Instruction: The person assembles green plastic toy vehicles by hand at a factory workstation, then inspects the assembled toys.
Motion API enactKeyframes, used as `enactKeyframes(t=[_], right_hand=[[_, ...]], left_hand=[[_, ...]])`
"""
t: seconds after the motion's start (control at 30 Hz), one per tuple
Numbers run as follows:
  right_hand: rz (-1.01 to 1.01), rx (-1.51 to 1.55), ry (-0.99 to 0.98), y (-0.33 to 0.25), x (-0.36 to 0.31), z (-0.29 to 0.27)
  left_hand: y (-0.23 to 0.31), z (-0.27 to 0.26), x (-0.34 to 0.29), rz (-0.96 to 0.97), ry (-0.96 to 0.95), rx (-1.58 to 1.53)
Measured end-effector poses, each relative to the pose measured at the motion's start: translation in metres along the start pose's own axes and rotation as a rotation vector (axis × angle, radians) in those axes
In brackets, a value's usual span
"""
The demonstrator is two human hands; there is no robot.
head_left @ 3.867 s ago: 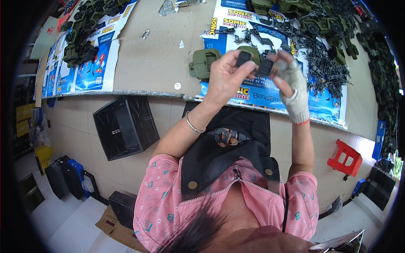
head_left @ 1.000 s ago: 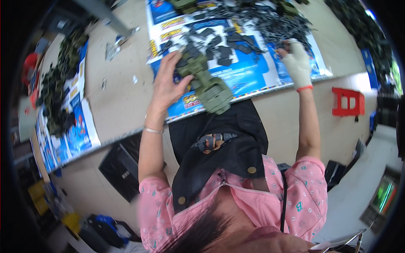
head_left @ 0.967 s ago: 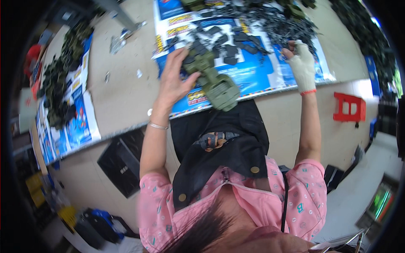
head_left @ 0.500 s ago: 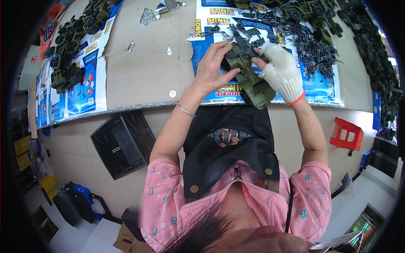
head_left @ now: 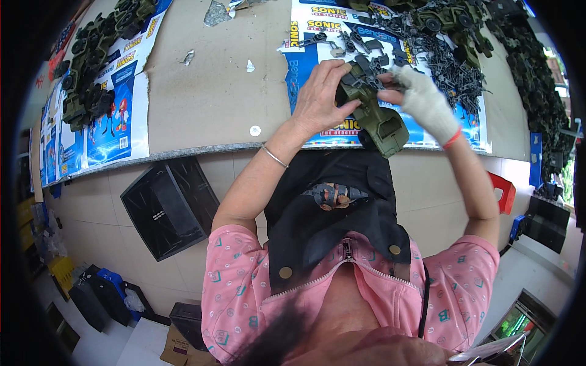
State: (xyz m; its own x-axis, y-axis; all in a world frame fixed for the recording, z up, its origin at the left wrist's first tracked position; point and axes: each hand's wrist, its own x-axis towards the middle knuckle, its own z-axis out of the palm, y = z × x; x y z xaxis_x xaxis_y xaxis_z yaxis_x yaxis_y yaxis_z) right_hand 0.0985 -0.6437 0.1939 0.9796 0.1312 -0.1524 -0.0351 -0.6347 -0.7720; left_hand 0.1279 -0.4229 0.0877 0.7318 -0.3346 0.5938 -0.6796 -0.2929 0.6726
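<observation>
An olive-green toy military vehicle (head_left: 386, 127) lies tilted at the table's near edge, its near end jutting out over the edge. My bare left hand (head_left: 320, 100) is closed around its left side, thumb on the body and fingers near the far end. Dark grey parts (head_left: 368, 68) sit on the vehicle's far half. My right hand (head_left: 425, 107), in a white knitted glove with bare fingertips, is beside them. Its thumb and finger are drawn together, slightly blurred; what they pinch cannot be made out. Loose dark grey parts (head_left: 348, 41) lie just beyond on a printed sheet (head_left: 293, 76).
A heap of small dark grey parts (head_left: 455, 76) lies right of my hands, with more green toy vehicles (head_left: 448, 18) behind. Others (head_left: 91, 73) stand at the table's left. Below are a black crate (head_left: 165, 210) and a red stool (head_left: 503, 192).
My gloved right hand has shifted right and its forearm swung outward. My left hand still holds the toy vehicle; the whole view has shifted slightly.
</observation>
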Motion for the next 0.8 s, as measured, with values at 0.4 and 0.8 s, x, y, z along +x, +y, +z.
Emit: enactKeyframes(t=[0.4, 0.8], right_hand=[[-0.711, -0.921, -0.210, -0.057, 0.054, 0.044], [-0.430, -0.721, -0.325, -0.065, 0.083, 0.046]], left_hand=[[-0.004, 0.016, -0.011, -0.068, 0.040, -0.223], [-0.010, 0.008, 0.009, -0.108, 0.115, -0.263]])
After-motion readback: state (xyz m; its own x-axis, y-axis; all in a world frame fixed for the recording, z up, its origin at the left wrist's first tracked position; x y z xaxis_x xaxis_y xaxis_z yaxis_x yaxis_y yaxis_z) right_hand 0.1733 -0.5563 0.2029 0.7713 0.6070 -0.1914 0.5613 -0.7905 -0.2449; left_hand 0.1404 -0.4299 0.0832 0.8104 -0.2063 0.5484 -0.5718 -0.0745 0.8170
